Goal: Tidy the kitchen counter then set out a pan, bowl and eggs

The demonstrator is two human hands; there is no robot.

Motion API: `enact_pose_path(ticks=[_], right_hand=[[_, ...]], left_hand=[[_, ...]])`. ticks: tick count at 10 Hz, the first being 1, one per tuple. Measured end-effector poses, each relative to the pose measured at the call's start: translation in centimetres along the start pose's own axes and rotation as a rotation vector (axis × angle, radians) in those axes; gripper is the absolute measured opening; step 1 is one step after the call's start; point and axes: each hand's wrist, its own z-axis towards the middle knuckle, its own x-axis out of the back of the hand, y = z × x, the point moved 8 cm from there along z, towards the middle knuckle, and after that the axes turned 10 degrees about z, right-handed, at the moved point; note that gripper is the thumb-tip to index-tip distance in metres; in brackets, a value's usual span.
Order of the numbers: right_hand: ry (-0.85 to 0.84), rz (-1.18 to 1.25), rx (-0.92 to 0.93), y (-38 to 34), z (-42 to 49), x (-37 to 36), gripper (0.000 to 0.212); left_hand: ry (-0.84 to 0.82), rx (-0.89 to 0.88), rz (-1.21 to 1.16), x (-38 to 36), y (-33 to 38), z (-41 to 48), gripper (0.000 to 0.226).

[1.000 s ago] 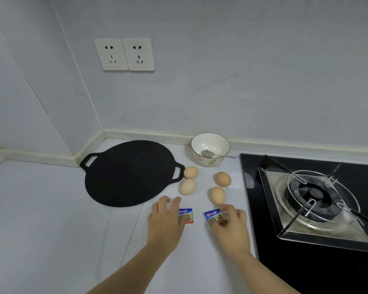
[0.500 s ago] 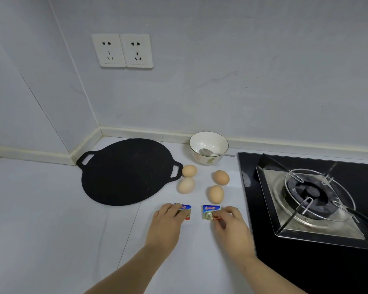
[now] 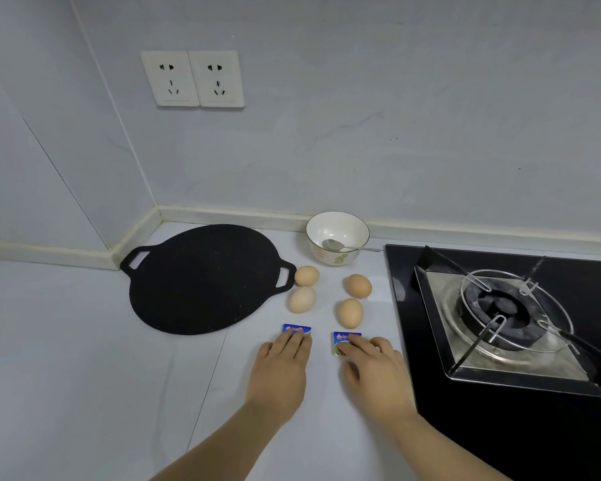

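Note:
A flat black pan (image 3: 202, 279) with two loop handles lies on the white counter (image 3: 66, 359) near the corner. Behind the eggs stands a white bowl (image 3: 337, 228) with a metal spoon (image 3: 340, 246) in it. Several brown eggs lie between pan and hob, among them one (image 3: 306, 275) by the pan handle and one (image 3: 350, 312) nearest me. My left hand (image 3: 281, 369) rests with straight fingers on a small blue packet (image 3: 295, 329). My right hand (image 3: 375, 369) touches a second blue packet (image 3: 342, 340) the same way.
A black glass hob (image 3: 500, 428) with a gas burner (image 3: 507, 307) and wire pan support fills the right side. Two wall sockets (image 3: 193, 78) sit above the pan. Walls close the corner at the back left.
Both hands have drawn back slightly toward me and flattened over the two packets. The packets have stayed side by side in front of the eggs; the view has shifted a little.

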Motion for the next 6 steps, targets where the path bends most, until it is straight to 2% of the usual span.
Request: enact_pose_path(ticks=[2,4,5,6], right_hand=[[0.013,0.029,-0.056,0.3,-0.1,0.1,0.036],[-0.076,0.008,-0.103,0.3,-0.4,-0.6,0.038],[-0.099,0.015,-0.056,-0.2,-0.5,-0.9,0.031],[-0.057,0.035,-0.013,-0.2,-0.6,-1.0,0.036]], left_hand=[[0.03,0.019,0.006,0.2,0.0,0.1,0.057],[-0.024,0.003,0.002,-0.1,0.0,-0.1,0.057],[0.024,0.001,-0.045,0.4,0.0,-0.6,0.06],[0.123,0.025,-0.121,1.6,-0.4,-0.9,0.063]])
